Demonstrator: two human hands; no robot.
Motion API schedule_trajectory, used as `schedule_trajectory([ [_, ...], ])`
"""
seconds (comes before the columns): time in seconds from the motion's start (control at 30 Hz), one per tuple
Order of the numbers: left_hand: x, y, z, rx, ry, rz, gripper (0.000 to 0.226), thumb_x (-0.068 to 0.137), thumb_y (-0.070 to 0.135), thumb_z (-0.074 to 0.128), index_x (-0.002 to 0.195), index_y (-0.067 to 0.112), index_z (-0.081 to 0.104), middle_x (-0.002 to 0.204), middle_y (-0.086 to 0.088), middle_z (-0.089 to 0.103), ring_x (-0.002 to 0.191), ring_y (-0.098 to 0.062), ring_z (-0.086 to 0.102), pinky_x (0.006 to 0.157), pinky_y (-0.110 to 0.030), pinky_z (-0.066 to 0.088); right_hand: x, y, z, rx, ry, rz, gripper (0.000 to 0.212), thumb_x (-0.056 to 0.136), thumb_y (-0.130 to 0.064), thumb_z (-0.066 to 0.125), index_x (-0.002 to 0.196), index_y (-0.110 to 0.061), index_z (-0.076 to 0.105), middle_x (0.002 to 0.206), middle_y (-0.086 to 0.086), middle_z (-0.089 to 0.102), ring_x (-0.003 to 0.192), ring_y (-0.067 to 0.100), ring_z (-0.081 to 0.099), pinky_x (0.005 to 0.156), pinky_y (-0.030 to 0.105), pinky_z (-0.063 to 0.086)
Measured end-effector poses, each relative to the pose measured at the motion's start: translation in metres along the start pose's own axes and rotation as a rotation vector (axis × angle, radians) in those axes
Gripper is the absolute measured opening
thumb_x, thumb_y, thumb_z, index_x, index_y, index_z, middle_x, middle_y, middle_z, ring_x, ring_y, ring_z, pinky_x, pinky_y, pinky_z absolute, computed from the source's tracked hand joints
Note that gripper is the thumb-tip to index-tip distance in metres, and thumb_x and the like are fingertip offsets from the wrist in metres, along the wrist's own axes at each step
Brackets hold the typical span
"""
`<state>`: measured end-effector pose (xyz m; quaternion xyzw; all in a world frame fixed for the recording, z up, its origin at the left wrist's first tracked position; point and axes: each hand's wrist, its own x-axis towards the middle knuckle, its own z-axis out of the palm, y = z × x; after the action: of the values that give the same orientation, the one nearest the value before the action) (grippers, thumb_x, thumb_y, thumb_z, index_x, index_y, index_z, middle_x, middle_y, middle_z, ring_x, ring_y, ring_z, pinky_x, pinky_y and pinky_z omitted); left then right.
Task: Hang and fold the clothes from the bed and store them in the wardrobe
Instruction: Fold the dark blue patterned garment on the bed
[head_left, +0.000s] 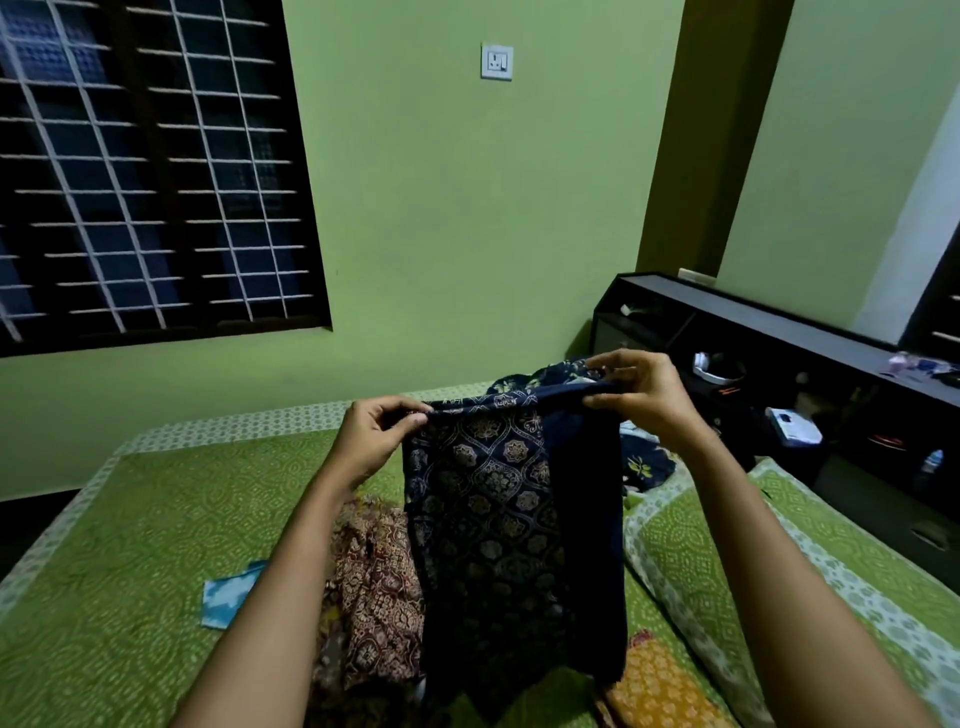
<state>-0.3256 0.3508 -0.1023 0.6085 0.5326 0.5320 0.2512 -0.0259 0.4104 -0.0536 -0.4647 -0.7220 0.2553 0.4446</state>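
Note:
A dark blue garment (498, 519) with a gold medallion print hangs in the air above the bed (130, 545). My left hand (376, 434) pinches its top edge at the left end. My right hand (641, 395) pinches the same edge at the right end, slightly higher. The cloth drops straight down between my forearms. Under it on the bed lie a maroon and brown printed garment (379, 603) and a yellow-orange printed one (657, 686). Another dark blue floral piece (641, 465) lies behind, near the pillow.
A small light blue cloth (228, 595) lies on the green bedspread at left. A green pillow (737, 566) sits at right. Behind it runs a black headboard shelf (779, 332) holding small items. A barred window (145, 166) fills the left wall.

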Motion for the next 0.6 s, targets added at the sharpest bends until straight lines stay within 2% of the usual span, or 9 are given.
schedule_trajectory([
  [0.07,0.0,-0.001,0.012,0.116,-0.016,-0.023,0.019,0.088,0.01,0.061,0.103,0.022,0.061,0.107,-0.002,0.065,0.094,-0.015,0.061,0.088,-0.032,0.049,-0.001,0.005,-0.002,-0.287,0.006,-0.015,0.026,0.072,-0.007,0.08,0.097,-0.007,0.074,0.093,0.009,0.072,0.088,0.019,0.065,0.076,0.035,0.053],
  [0.17,0.004,-0.006,0.031,0.34,-0.09,-0.064,0.035,0.091,0.019,0.058,0.125,0.018,0.055,0.125,-0.011,0.058,0.109,-0.027,0.056,0.098,-0.042,0.042,-0.008,0.015,-0.007,-0.544,0.016,0.079,0.015,0.077,-0.013,0.075,0.092,-0.012,0.075,0.092,0.009,0.07,0.088,0.025,0.063,0.065,0.029,0.045],
  [0.27,0.01,-0.002,0.053,0.581,-0.106,-0.05,0.033,0.095,0.029,0.051,0.125,0.016,0.057,0.126,-0.01,0.059,0.102,-0.023,0.056,0.092,-0.035,0.042,-0.009,0.031,-0.005,-0.434,0.048,0.212,0.007,0.084,-0.004,0.067,0.09,-0.006,0.069,0.081,0.016,0.065,0.067,0.03,0.066,0.055,0.033,0.053],
  [0.33,0.019,0.001,0.071,0.717,-0.076,-0.063,0.032,0.097,0.028,0.048,0.125,0.015,0.057,0.12,-0.009,0.061,0.099,-0.023,0.059,0.086,-0.032,0.044,-0.004,0.043,-0.005,-0.197,0.058,0.334,0.005,0.089,0.003,0.058,0.09,-0.001,0.061,0.073,0.021,0.062,0.053,0.03,0.065,0.046,0.036,0.056],
  [0.37,0.024,0.0,0.08,0.738,-0.055,-0.103,0.031,0.097,0.027,0.048,0.124,0.014,0.057,0.111,-0.01,0.065,0.09,-0.023,0.061,0.081,-0.031,0.047,0.0,0.049,-0.004,-0.075,0.07,0.394,0.004,0.09,0.004,0.056,0.09,0.0,0.058,0.073,0.023,0.06,0.055,0.032,0.066,0.047,0.038,0.057],
  [0.43,0.038,-0.004,0.099,0.67,-0.007,-0.263,0.026,0.098,0.022,0.048,0.119,0.009,0.057,0.087,-0.009,0.067,0.067,-0.019,0.062,0.067,-0.029,0.053,0.01,0.065,0.002,0.04,0.126,0.456,0.001,0.092,0.001,0.056,0.091,0.0,0.056,0.078,0.023,0.059,0.067,0.037,0.068,0.053,0.04,0.058],
  [0.5,0.053,-0.009,0.117,0.436,0.046,-0.476,0.021,0.099,0.013,0.044,0.115,0.003,0.053,0.069,-0.008,0.065,0.05,-0.017,0.058,0.053,-0.028,0.051,0.022,0.081,0.011,0.015,0.207,0.454,0.005,0.092,-0.002,0.057,0.088,-0.001,0.06,0.082,0.02,0.061,0.072,0.035,0.069,0.059,0.04,0.059],
  [0.57,0.065,-0.013,0.133,0.202,0.081,-0.583,0.02,0.1,0.009,0.037,0.118,0.003,0.045,0.071,-0.013,0.066,0.05,-0.022,0.061,0.047,-0.029,0.051,0.03,0.098,0.019,-0.002,0.269,0.453,0.013,0.092,-0.005,0.056,0.08,-0.003,0.061,0.082,0.018,0.063,0.073,0.03,0.067,0.064,0.039,0.059],
  [0.6,0.072,-0.015,0.141,0.12,0.102,-0.591,0.019,0.101,0.01,0.034,0.117,0.006,0.044,0.08,-0.016,0.066,0.056,-0.025,0.063,0.05,-0.032,0.054,0.036,0.109,0.022,0.014,0.298,0.466,0.016,0.092,-0.007,0.056,0.076,-0.005,0.059,0.08,0.015,0.061,0.072,0.026,0.065,0.061,0.032,0.057],
])
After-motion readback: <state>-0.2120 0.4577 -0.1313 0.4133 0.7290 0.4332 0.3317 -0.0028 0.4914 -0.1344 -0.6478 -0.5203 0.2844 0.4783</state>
